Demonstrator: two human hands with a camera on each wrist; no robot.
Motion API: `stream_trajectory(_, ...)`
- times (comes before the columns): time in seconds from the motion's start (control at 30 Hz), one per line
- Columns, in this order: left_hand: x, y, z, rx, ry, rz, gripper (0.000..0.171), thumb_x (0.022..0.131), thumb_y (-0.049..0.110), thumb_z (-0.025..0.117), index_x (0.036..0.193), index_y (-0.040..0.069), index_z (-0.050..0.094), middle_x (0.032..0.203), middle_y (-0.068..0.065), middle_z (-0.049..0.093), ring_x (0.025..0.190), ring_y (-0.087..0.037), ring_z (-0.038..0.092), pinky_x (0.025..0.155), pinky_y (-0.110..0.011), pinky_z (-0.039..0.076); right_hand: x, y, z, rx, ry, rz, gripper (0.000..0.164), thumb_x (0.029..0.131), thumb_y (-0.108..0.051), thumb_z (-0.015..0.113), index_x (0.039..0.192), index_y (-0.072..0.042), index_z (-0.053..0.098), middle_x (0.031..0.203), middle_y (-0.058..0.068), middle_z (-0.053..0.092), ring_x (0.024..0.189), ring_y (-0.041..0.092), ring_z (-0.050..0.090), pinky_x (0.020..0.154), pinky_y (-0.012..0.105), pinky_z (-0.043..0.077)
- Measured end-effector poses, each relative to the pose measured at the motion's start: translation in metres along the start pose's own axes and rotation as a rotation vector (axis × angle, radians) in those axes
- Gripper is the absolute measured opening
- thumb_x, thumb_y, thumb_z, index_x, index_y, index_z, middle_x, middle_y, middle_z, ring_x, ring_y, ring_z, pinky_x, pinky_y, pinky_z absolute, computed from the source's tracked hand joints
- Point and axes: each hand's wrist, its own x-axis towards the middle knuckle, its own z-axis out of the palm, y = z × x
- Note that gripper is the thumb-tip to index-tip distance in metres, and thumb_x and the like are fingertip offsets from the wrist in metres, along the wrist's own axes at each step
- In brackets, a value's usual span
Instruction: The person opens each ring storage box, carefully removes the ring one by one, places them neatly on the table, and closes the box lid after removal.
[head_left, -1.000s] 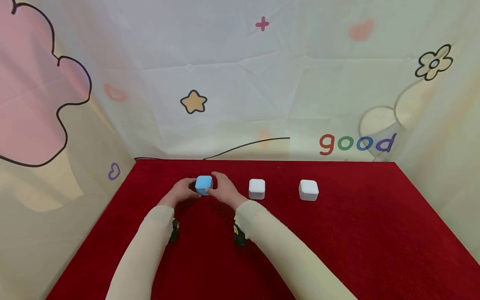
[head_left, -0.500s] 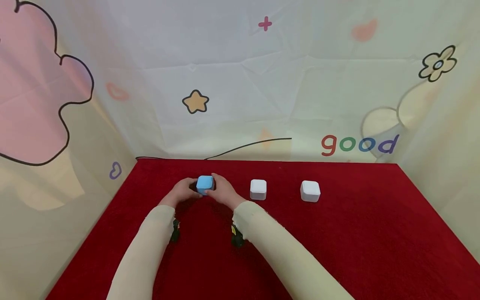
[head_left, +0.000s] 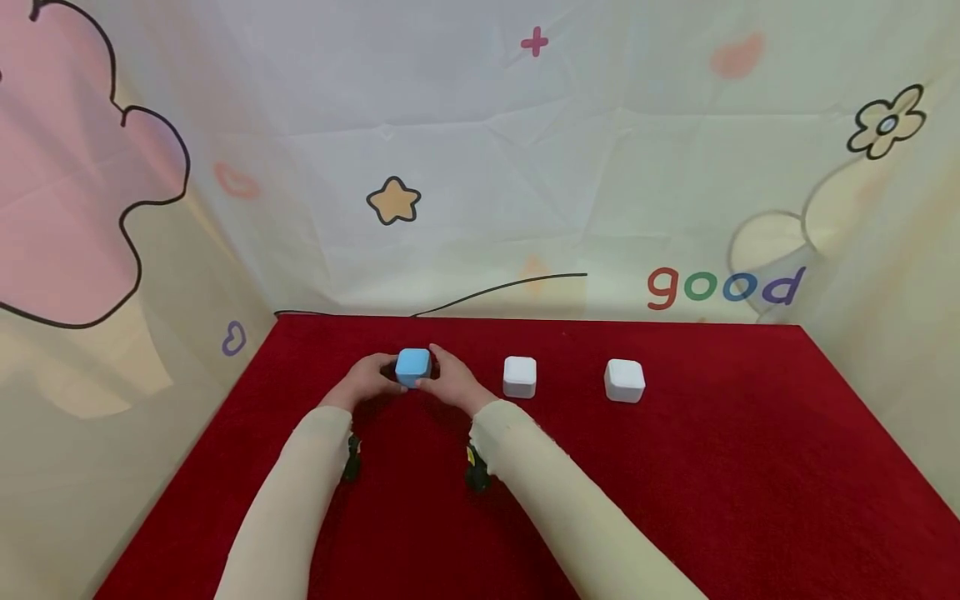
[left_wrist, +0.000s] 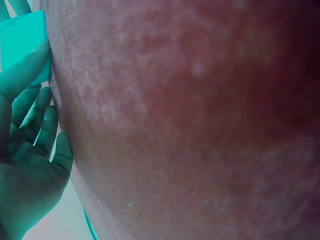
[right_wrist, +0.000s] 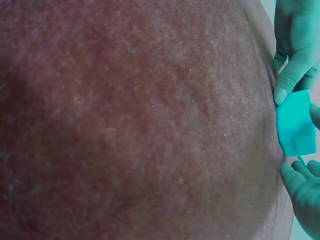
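Thumbs and fingers curl around the blue cube (head_left: pixel 413 368), left hand (head_left: pixel 365 379) and right hand (head_left: pixel 455 384) holding it between them! Just right of that grip sits a white cube (head_left: pixel 520 377); farther right, a second white cube (head_left: pixel 625 381), both on the red worktop (head_left: pixel 750 467).

The red cloth (head_left: pixel 750 483) in front of me spreads across the lower half of the head view, its far edge straight, its sides slanting out to the bottom left corner and the right edge. On it, left of the frame's centre, I have the blue block (head_left: pixel 413 367); a white block (head_left: pixel 520 377) stands just right of centre, another white block (head_left: pixel 624 381) farther right, all roughly in a row, well apart. My wrist views show the cloth close up, fuzzy, with pale specks in the right one.
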Motion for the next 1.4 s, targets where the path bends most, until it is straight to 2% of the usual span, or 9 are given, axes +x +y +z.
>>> stream_trajectory(0.3, 0.000, -0.003, 0.001, 0.026, -0.016, 0.000, 0.061, 0.092, 0.010, 0.072, 0.147, -0.005, 0.050, 0.147, -0.028, 0.053, 0.137, -0.044, 0.048, 0.117, -0.058, 0.041, 0.003, -0.001, 0.005, -0.014, -0.019, 0.009, 0.073, 0.101, -0.018, 0.063, 0.161, 0.001, 0.025, 0.164, 0.020, 0.037, 0.149, 0.036, 0.041, 0.124, 0.048, 0.037)
stream_trajectory(0.67, 0.000, -0.003, 0.000, 0.004, -0.008, 0.004, 0.058, 0.092, 0.007, 0.072, 0.144, -0.006, 0.052, 0.148, -0.029, 0.051, 0.139, -0.045, 0.045, 0.118, -0.057, 0.040, 0.007, -0.003, 0.009, -0.008, -0.001, 0.023, 0.071, 0.102, -0.018, 0.063, 0.161, -0.001, 0.027, 0.164, 0.019, 0.039, 0.148, 0.036, 0.043, 0.122, 0.049, 0.039)
stream_trajectory(1.07, 0.003, 0.002, 0.003, 0.011, -0.004, -0.014, 0.057, 0.093, 0.006, 0.070, 0.145, -0.006, 0.051, 0.150, -0.028, 0.050, 0.141, -0.045, 0.044, 0.119, -0.057, 0.039, 0.011, -0.002, 0.009, -0.009, 0.013, 0.053, 0.069, 0.103, -0.017, 0.061, 0.161, -0.002, 0.027, 0.164, 0.018, 0.038, 0.148, 0.035, 0.042, 0.122, 0.048, 0.039)
stream_trajectory(1.4, 0.004, -0.001, 0.002, 0.022, -0.003, -0.032, 0.059, 0.093, 0.006, 0.071, 0.147, -0.006, 0.050, 0.151, -0.028, 0.049, 0.143, -0.045, 0.043, 0.120, -0.056, 0.038, 0.012, -0.007, 0.013, -0.043, 0.022, 0.067, 0.067, 0.104, -0.016, 0.059, 0.161, -0.002, 0.027, 0.165, 0.017, 0.038, 0.150, 0.033, 0.041, 0.123, 0.046, 0.038)
